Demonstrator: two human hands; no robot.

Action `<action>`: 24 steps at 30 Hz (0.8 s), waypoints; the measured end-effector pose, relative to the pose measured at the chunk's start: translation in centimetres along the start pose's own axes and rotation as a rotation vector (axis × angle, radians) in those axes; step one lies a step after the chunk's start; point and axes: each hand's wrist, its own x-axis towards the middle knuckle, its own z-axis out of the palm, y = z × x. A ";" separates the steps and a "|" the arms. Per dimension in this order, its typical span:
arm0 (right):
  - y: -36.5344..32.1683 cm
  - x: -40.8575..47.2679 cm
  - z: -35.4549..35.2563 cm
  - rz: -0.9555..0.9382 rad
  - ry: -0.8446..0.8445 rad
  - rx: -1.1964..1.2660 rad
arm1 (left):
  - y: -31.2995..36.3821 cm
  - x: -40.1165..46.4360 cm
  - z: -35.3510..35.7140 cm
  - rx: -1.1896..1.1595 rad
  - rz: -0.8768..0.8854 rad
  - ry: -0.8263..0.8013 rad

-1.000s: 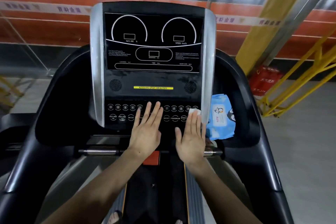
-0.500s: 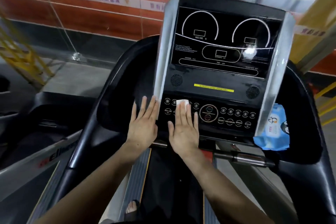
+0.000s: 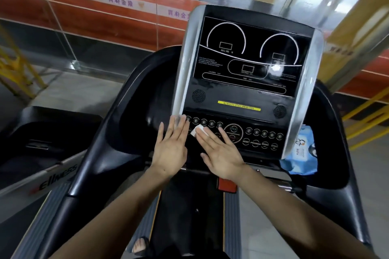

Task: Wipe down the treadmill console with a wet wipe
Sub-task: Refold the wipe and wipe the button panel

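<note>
Beside the console point(image 3: 248, 94), a side pocket point(image 3: 328, 174) holds the wipe pack point(image 3: 299, 160).

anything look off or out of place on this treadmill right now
Nothing looks damaged or spilled. One oddity: the blue wet wipe pack is wedged loosely beside the console's right edge. The left hand's fingertips look grey-smudged.

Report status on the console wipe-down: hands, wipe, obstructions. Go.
Right hand flat, pressing wet wipe on button panel. Left hand open at panel's left edge, holding nothing. Wipes pack parked right of console, nothing blocking.
</note>
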 end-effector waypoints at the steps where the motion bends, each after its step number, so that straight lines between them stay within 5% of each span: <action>1: 1.3 -1.3 0.1 0.022 0.002 -0.014 | 1.2 0.3 0.2 0.001 0.009 0.003; 14: 12.4 -17.5 4.2 0.500 0.001 0.046 | 15.6 2.7 3.6 -0.065 0.081 -0.008; 24: 11.2 -18.1 5.4 0.417 0.049 0.163 | 15.1 1.1 3.9 -0.087 0.056 0.001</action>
